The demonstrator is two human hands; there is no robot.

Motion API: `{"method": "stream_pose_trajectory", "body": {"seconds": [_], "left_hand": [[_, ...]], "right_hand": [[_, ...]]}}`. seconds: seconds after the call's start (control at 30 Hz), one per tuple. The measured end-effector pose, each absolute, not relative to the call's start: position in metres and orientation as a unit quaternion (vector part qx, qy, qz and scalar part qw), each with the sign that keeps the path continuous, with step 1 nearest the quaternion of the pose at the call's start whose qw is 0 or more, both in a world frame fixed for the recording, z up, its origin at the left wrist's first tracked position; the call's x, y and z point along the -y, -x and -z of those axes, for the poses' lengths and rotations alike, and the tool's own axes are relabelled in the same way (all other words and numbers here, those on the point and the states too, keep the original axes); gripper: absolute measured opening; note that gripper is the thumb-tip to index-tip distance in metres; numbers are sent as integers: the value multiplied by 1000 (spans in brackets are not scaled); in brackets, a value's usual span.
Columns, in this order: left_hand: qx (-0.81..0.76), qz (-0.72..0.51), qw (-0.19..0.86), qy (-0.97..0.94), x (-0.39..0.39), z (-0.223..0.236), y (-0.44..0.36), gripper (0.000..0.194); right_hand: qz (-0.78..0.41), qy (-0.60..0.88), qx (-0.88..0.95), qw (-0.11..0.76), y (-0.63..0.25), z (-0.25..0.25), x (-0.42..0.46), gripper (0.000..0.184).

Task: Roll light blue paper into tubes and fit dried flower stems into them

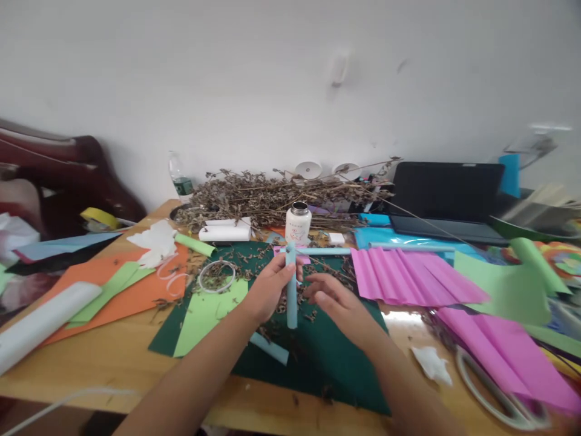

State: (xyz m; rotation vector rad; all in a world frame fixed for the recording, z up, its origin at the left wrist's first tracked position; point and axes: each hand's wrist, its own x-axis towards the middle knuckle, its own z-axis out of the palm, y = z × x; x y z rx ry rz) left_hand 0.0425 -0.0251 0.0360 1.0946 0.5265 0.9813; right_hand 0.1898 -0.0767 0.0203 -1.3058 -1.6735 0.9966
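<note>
A light blue rolled paper tube [292,297] stands nearly upright in my left hand [267,287], whose fingers wrap its upper part. Just to the right, my right hand [334,303] is held with fingers apart and nothing in it. Below both lies a dark green cutting mat [336,375] strewn with dry leaf bits. A second blue paper tube [270,348] rests on the mat under my left wrist, and another blue tube [322,251] lies farther back. Behind my hands stands an uncapped white bottle [298,224].
A heap of dried stems [254,197] spreads along the wall. Pleated pink paper [413,275], an open laptop [447,200] and scissors [494,393] are at right. Orange paper [122,290], a white roll [45,324] and green paper [200,318] lie left.
</note>
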Motion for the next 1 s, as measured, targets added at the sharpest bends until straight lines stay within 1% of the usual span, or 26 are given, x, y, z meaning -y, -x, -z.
{"method": "stream_pose_trajectory", "body": {"seconds": [0.03,0.1,0.2,0.3,0.33,0.37,0.43,0.5,0.57,0.67,0.8,0.93,1.0], "left_hand": [[-244,-468,696,-487,21,-34,-38,21],[-252,-512,673,-470,14,-29,-30,25],[-272,-553,619,-488,10,-20,-22,32],[-297,-558,520,-575,10,-12,-16,47],[-306,-557,485,-601,10,-10,-14,48],[-317,-556,450,-623,10,-8,-12,45],[-343,-540,391,-662,9,-6,-9,33],[-366,-518,351,-690,8,-4,-8,24],[-380,-510,337,-694,7,-2,-7,24],[-378,-519,353,-681,7,0,-8,29],[-368,-517,361,-683,7,1,-7,29],[-371,-535,314,-691,4,-1,-3,27],[-367,-541,290,-699,3,-5,-1,22]], "right_hand": [[-431,479,660,386,-179,-21,68,32],[-461,453,656,390,-158,-18,55,33],[-453,454,644,417,-140,-5,46,26],[-447,454,632,441,-140,7,47,23],[-446,452,630,447,-141,9,48,22],[-444,451,629,451,-142,11,49,21],[-434,451,633,455,-144,13,49,21],[-422,451,641,455,-145,14,49,22],[-408,457,647,454,-145,15,49,21],[-404,465,648,447,-146,15,50,21],[-415,468,646,438,-148,14,52,23],[-414,472,648,431,-149,14,53,23],[-414,470,651,429,-149,14,53,23]]}}
